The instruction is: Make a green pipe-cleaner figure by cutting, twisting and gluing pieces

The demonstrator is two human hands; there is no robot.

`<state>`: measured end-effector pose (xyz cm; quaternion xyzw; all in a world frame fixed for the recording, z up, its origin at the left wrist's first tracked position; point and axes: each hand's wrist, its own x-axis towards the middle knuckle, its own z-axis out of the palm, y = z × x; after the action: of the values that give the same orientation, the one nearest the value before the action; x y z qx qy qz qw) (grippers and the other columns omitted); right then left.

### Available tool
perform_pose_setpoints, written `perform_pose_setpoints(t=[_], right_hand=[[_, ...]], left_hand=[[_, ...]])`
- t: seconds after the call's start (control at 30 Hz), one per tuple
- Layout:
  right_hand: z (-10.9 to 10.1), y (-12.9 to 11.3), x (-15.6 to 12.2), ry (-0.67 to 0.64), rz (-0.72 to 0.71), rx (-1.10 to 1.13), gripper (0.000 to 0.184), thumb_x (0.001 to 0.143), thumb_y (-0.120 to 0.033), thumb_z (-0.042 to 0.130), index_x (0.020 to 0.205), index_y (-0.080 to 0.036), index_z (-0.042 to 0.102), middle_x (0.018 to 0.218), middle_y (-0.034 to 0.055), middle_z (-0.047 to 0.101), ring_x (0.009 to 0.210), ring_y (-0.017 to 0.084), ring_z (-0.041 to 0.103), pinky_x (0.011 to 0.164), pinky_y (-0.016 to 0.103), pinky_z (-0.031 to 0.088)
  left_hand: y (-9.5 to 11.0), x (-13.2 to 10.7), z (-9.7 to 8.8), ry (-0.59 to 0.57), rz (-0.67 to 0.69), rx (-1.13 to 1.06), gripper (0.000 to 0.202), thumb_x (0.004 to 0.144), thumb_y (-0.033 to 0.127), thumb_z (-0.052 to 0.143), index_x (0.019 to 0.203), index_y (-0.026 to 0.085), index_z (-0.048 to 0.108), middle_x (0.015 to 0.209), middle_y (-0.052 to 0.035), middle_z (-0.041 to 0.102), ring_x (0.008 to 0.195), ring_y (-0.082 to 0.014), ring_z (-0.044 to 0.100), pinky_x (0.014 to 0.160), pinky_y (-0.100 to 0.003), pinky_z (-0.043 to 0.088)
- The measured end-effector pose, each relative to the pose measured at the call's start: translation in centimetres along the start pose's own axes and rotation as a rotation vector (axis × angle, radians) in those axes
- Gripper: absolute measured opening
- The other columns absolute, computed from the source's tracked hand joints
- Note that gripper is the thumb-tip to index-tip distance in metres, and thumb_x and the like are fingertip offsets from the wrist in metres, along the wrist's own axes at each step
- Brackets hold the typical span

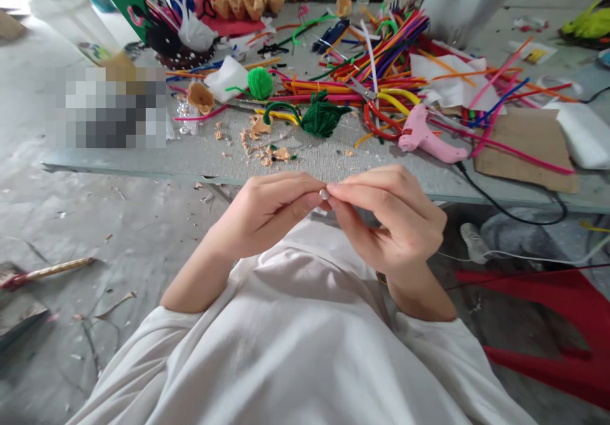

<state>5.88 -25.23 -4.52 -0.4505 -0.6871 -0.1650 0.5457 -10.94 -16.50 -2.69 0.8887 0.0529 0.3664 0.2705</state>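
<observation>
My left hand and my right hand meet in front of my chest, just below the table edge. Between their fingertips they pinch a small white object, mostly hidden; it may be a bit of white pipe cleaner. On the table beyond lie a pink hot glue gun, red-handled scissors, a green yarn tuft, a green yarn ball and a heap of multicoloured pipe cleaners. Neither hand touches these.
The grey table's front edge runs across in front of my hands, with wood shavings and a cardboard sheet on top. A black cord hangs off the right side. A red chair stands low at right.
</observation>
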Motion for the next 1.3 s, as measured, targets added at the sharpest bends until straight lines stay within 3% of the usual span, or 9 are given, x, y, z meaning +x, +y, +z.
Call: perform_pose_setpoints(t=[0.3, 0.53, 0.63, 0.73, 0.87, 0.97, 1.13, 1.3], right_hand=[[-0.5, -0.4, -0.2, 0.008, 0.027, 0.113, 0.021, 0.089, -0.011, 0.066, 0.096, -0.03, 0.072, 0.085, -0.0003, 0.075, 0.073, 0.018, 0.07, 0.067, 0.035, 0.059], [-0.1, -0.4, -0.5, 0.073, -0.045, 0.041, 0.018, 0.088, -0.012, 0.068, 0.095, -0.028, 0.071, 0.079, -0.0001, 0.073, 0.068, 0.017, 0.067, 0.061, 0.033, 0.057], [0.0, -0.5, -0.7, 0.096, -0.079, 0.075, 0.022, 0.085, -0.01, 0.07, 0.1, -0.026, 0.071, 0.081, 0.0003, 0.074, 0.071, 0.016, 0.068, 0.064, 0.032, 0.058], [-0.1, -0.7, -1.0, 0.061, -0.006, 0.155, 0.024, 0.085, -0.01, 0.07, 0.101, -0.028, 0.071, 0.084, -0.0003, 0.075, 0.072, 0.017, 0.07, 0.064, 0.032, 0.059], [-0.9, -1.1, -1.0, -0.053, 0.19, 0.299, 0.019, 0.088, -0.012, 0.067, 0.097, -0.028, 0.071, 0.086, -0.0002, 0.076, 0.072, 0.017, 0.071, 0.063, 0.033, 0.06], [-1.9, -1.4, -0.5, -0.188, 0.259, 0.297, 0.016, 0.091, -0.014, 0.065, 0.096, -0.028, 0.072, 0.088, -0.001, 0.076, 0.074, 0.016, 0.071, 0.064, 0.031, 0.061], [-3.4, -1.5, 1.0, -0.403, 0.225, 0.26, 0.012, 0.095, -0.018, 0.063, 0.095, -0.027, 0.071, 0.088, -0.0029, 0.075, 0.075, 0.012, 0.071, 0.067, 0.025, 0.059], [-3.6, -1.3, 1.7, -0.451, 0.186, 0.193, 0.014, 0.096, -0.018, 0.062, 0.094, -0.028, 0.072, 0.088, -0.0031, 0.075, 0.074, 0.012, 0.071, 0.068, 0.025, 0.058]], left_hand=[[0.6, -0.2, 0.2, 0.033, -0.056, -0.043, 0.019, 0.1, 0.02, 0.055, 0.094, 0.015, 0.072, 0.082, -0.0035, 0.075, 0.074, -0.0088, 0.07, 0.066, -0.016, 0.052], [0.9, -0.6, 1.0, 0.285, -0.085, -0.03, 0.007, 0.089, 0.027, 0.074, 0.088, 0.021, 0.076, 0.072, 0.0022, 0.073, 0.055, -0.0051, 0.061, 0.052, -0.016, 0.048], [1.0, -1.0, 1.4, 0.342, -0.064, -0.02, 0.009, 0.084, 0.029, 0.079, 0.089, 0.021, 0.077, 0.073, 0.0014, 0.074, 0.056, -0.0069, 0.063, 0.053, -0.018, 0.051], [0.8, -1.2, 1.5, 0.378, 0.015, -0.034, 0.012, 0.08, 0.027, 0.082, 0.087, 0.021, 0.075, 0.076, 0.0005, 0.076, 0.062, -0.0096, 0.069, 0.058, -0.02, 0.057], [0.6, -1.2, 1.2, 0.352, 0.091, 0.038, 0.009, 0.084, 0.03, 0.08, 0.083, 0.023, 0.074, 0.079, 0.0001, 0.077, 0.065, -0.0102, 0.072, 0.06, -0.02, 0.059], [0.9, -1.1, 0.5, 0.306, 0.128, 0.124, 0.008, 0.086, 0.029, 0.078, 0.084, 0.023, 0.073, 0.081, -0.0004, 0.077, 0.066, -0.0099, 0.072, 0.062, -0.019, 0.06], [1.2, -0.9, -0.8, 0.155, 0.265, 0.235, 0.004, 0.088, 0.021, 0.075, 0.088, 0.018, 0.072, 0.086, -0.0022, 0.079, 0.075, -0.0101, 0.075, 0.074, -0.017, 0.062], [0.6, -0.8, -1.3, 0.113, 0.361, 0.331, 0.006, 0.086, 0.019, 0.076, 0.088, 0.015, 0.071, 0.088, -0.0037, 0.079, 0.081, -0.0117, 0.076, 0.078, -0.017, 0.062]])
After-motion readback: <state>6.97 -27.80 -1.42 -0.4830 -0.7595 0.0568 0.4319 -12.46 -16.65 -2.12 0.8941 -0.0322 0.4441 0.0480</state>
